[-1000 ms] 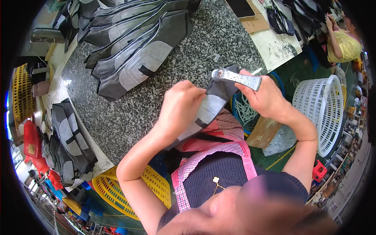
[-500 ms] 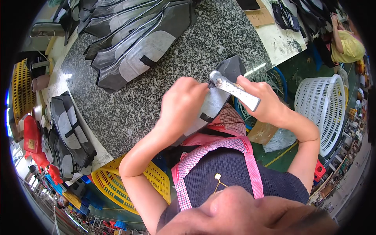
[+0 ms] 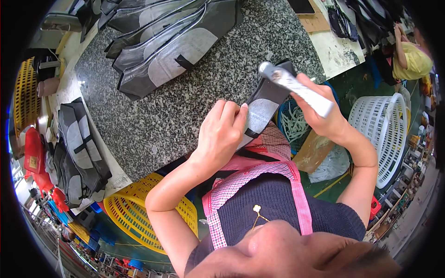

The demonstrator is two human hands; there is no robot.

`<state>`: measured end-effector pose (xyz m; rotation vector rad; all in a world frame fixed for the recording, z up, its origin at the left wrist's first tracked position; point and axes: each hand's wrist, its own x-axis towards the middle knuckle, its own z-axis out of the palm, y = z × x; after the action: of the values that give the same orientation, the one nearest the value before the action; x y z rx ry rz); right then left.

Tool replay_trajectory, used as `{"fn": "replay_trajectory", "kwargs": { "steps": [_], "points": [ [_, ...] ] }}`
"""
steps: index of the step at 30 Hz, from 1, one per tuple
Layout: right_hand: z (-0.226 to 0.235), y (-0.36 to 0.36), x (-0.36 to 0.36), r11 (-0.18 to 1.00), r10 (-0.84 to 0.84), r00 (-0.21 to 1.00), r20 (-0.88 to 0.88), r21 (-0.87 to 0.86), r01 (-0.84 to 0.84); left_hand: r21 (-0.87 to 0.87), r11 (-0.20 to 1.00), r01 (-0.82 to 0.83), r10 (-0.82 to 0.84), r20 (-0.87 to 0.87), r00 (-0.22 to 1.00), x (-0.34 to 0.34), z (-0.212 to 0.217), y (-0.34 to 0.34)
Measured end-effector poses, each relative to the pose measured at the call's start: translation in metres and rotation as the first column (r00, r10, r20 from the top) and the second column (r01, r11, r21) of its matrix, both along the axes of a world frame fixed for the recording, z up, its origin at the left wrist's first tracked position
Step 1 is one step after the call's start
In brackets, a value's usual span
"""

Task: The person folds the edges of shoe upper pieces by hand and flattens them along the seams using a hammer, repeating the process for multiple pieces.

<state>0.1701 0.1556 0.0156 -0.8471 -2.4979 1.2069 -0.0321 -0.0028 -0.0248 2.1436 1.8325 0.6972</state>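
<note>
Far left: a stack of dark and grey fabric pieces [image 3: 76,153] is laid on a pale side surface, with red things [image 3: 34,155] beside it.
Lower left: a yellow plastic basket [image 3: 132,215] is seen below the table edge.
Table: a speckled granite table top [image 3: 185,102] is spread with a fan of black and grey fabric panels [image 3: 171,46] at its far side.
Left hand [image 3: 222,134]: it is closed, fingers curled, on the near edge of a black and grey fabric piece [image 3: 264,109].
Fabric piece: it is held at the table's near right edge, between the two hands, and is tilted upward toward the tool.
Right hand [image 3: 324,118]: it is wrapped firmly around a white cylindrical tool [image 3: 296,88], whose grey tip is touching the top of the fabric piece.
Below the tool: a blue tub of pale strips [image 3: 292,125] is seen.
Right: a white plastic basket [image 3: 389,134] is stood on the green floor.
Far right: another person in a yellow top [image 3: 412,60] is seated at a bench.
</note>
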Motion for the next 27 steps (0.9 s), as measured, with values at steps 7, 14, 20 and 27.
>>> {"fn": "replay_trajectory", "kwargs": {
  "steps": [7, 14, 20, 27],
  "points": [
    [0.004, 0.004, -0.007, 0.998, 0.004, 0.986, 0.165, 0.068, -0.015, 0.001, 0.999, -0.033, 0.033, 0.049, 0.998, -0.005, -0.004, 0.014],
    [-0.011, 0.005, -0.005, 0.992, 0.014, 0.979, 0.203, 0.12, -0.039, -0.022, 0.993, -0.113, 0.115, 0.269, 0.956, -0.015, -0.008, 0.052],
    [0.008, 0.026, -0.01, 0.997, -0.016, 0.985, 0.174, 0.075, 0.003, -0.051, 0.984, -0.171, 0.177, 0.153, 0.972, -0.014, -0.002, 0.029],
    [0.003, 0.022, -0.01, 0.996, 0.087, 0.975, 0.202, 0.01, -0.091, 0.049, 0.998, -0.046, 0.048, -0.032, 0.998, -0.01, -0.008, 0.023]
  ]
}}
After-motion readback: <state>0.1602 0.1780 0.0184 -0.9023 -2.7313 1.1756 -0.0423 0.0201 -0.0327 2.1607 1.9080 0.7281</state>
